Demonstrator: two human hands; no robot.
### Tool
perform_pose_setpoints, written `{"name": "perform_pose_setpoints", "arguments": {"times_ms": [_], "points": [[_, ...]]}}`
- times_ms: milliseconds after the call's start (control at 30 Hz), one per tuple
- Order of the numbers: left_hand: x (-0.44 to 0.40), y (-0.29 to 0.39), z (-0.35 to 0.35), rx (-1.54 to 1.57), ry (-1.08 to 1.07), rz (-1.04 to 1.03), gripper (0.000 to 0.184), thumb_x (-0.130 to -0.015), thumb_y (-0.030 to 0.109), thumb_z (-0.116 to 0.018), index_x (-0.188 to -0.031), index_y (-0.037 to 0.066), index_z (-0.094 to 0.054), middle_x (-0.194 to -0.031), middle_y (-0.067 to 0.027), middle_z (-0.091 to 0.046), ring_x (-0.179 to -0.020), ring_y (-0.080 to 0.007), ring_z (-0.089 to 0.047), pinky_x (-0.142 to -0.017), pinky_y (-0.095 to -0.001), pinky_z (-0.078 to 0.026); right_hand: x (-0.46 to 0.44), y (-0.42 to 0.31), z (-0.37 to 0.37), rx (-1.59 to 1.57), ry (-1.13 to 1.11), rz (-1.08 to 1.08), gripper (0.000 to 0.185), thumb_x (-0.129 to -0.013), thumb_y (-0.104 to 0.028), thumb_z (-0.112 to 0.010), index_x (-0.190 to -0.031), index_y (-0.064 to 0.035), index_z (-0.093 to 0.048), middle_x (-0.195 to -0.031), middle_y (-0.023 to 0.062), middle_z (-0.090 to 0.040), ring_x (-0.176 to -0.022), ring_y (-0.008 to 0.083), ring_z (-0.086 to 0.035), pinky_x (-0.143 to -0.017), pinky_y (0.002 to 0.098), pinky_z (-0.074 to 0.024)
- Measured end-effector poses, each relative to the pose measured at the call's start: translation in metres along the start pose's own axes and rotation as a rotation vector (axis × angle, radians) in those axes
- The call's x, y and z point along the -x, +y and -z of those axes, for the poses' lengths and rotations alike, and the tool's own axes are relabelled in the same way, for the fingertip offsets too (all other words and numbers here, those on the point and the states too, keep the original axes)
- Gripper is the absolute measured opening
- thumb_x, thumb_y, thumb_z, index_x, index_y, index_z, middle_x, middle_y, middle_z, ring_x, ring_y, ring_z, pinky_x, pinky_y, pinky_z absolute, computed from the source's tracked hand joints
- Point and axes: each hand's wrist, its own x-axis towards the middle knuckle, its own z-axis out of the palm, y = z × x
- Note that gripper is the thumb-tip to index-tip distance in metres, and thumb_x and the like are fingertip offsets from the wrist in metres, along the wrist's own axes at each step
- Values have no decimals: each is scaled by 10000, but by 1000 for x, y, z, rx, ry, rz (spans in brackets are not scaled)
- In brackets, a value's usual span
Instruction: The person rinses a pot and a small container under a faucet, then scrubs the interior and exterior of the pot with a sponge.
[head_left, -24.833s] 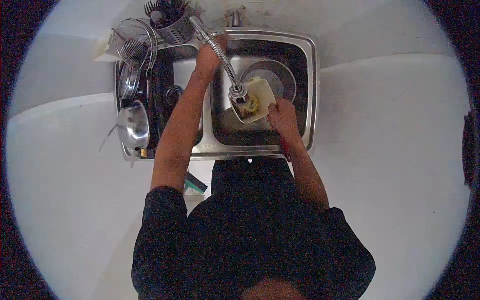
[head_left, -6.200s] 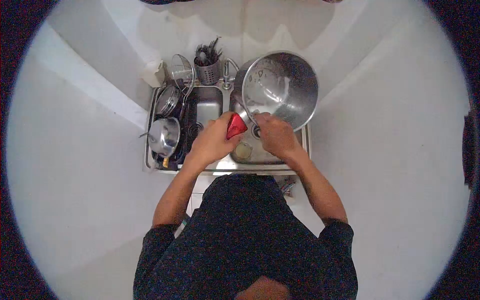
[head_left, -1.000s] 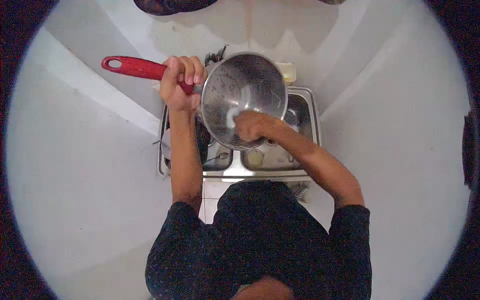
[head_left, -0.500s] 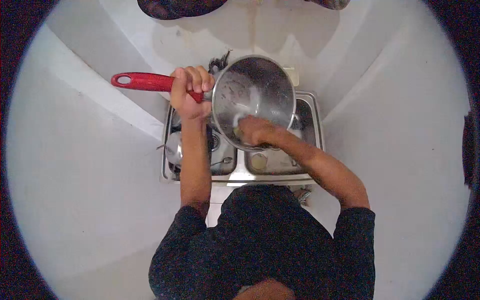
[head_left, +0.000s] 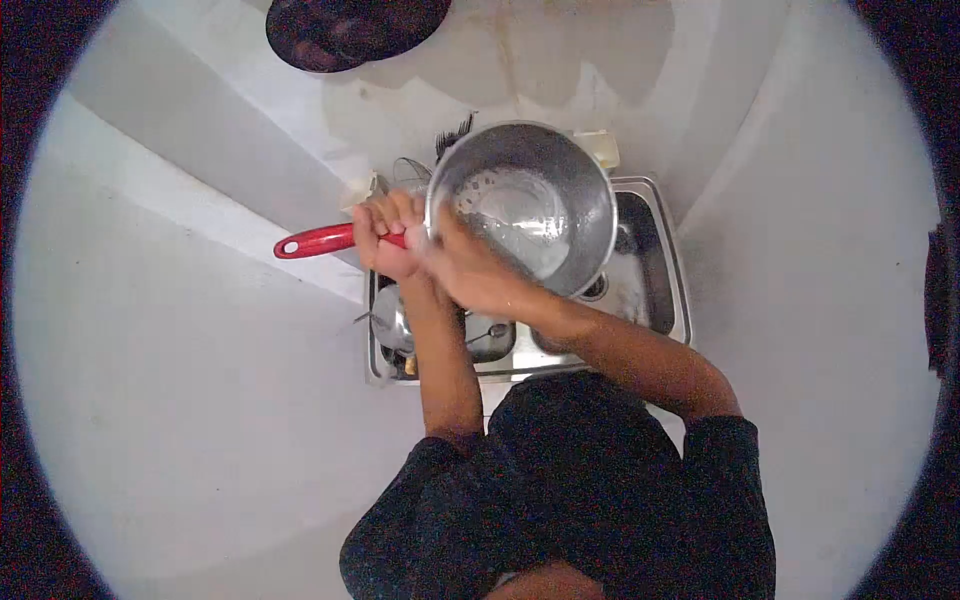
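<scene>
A deep metal saucepan [head_left: 540, 205] is held up over the sink, its open side tilted toward me and wet, whitish streaks inside. My left hand [head_left: 388, 240] is wrapped round its red handle [head_left: 318, 241], close to where the handle joins the pan. My right hand [head_left: 462, 262] crosses over from the right and is pressed at that joint, beside the left hand. Its fingers are curled and blurred; something pale shows at them, too smeared to name.
Below is a two-bowl steel sink [head_left: 655, 260]. The left bowl holds a shiny metal dish [head_left: 392, 318] and a spoon [head_left: 497, 330]. Behind the pan stand a black fork-like utensil [head_left: 455, 135] and a pale yellow container [head_left: 600, 148]. A dark round pan [head_left: 355, 30] is at the top.
My right hand has moved from the pan's inside to the handle joint. The handle has shifted right and down in view, and the camera view has shifted too.
</scene>
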Motion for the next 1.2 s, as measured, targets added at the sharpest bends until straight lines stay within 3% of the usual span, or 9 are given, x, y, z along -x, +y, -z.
{"name": "perform_pose_setpoints", "arguments": {"times_ms": [67,100,233,333,467,667,967,1133,1200], "points": [[-3,13,7,66,40,11,426,-986,292,-476,-603,137,-370,-530,-8,-363,-515,-141,-363,-484,-282,-317,18,-12,4,240,-265,0,747,-954,-553,-420,-1382,39,-263,-1276,307,-477,-1247,397,-454,-1048,455,-346],[-3,15,12,76,61,5,427,-983,300,-483,-604,138,-370,-527,-6,-361,-508,-139,-357,-478,-279,-313,26,-47,21,190,-408,-59,885,-930,-565,-454,-1441,77,-121,-1391,400,-313,-1371,459,-280,-1114,481,-260],[3,17,2,43,139,1,431,-979,318,-493,-604,145,-369,-523,-4,-359,-505,-138,-353,-485,-271,-314,24,-47,-13,212,-129,23,983,-906,-543,-518,-1404,170,-59,-1384,457,-216,-1344,541,-240,-1131,471,-228],[10,20,-6,36,221,-22,429,-979,314,-492,-604,146,-369,-523,-4,-362,-505,-138,-353,-489,-272,-317,17,-55,-38,568,155,226,999,-895,-515,-555,-1399,189,-56,-1378,480,-191,-1358,540,-204,-1140,468,-211],[12,14,0,23,276,-34,426,-980,310,-490,-605,148,-370,-524,-4,-365,-506,-138,-353,-494,-274,-321,38,-48,-13,449,-118,250,951,-893,-502,-564,-1392,196,-152,-1394,487,-153,-1360,571,-150,-1150,491,-178],[9,13,24,13,203,-8,419,-981,297,-485,-605,152,-369,-525,-5,-368,-511,-137,-352,-517,-286,-336,34,-43,-22,443,-3,123,906,-885,-494,-574,-1373,189,-234,-1381,476,-208,-1339,537,-265,-1134,492,-237],[9,10,7,19,185,-54,417,-970,285,-492,-601,141,-360,-527,-19,-369,-536,-165,-357,-557,-339,-357,97,-6,53,739,-145,616,628,-826,-458,-649,-1248,-5,-549,-1370,255,-458,-1256,405,-464,-1038,455,-399],[9,12,5,-52,118,-54,391,-970,285,-489,-639,133,-346,-551,-10,-307,-567,-180,-323,-558,-328,-315,115,19,135,761,-220,312,325,-839,-311,-650,-1115,-140,-642,-1381,136,-505,-1236,354,-505,-1065,473,-382],[10,14,0,-12,127,-22,405,-966,280,-498,-619,135,-348,-540,-12,-314,-552,-179,-331,-554,-328,-321,104,49,169,798,-164,557,253,-841,-244,-648,-1062,-122,-641,-1348,140,-529,-1217,340,-524,-1075,479,-373]]}}
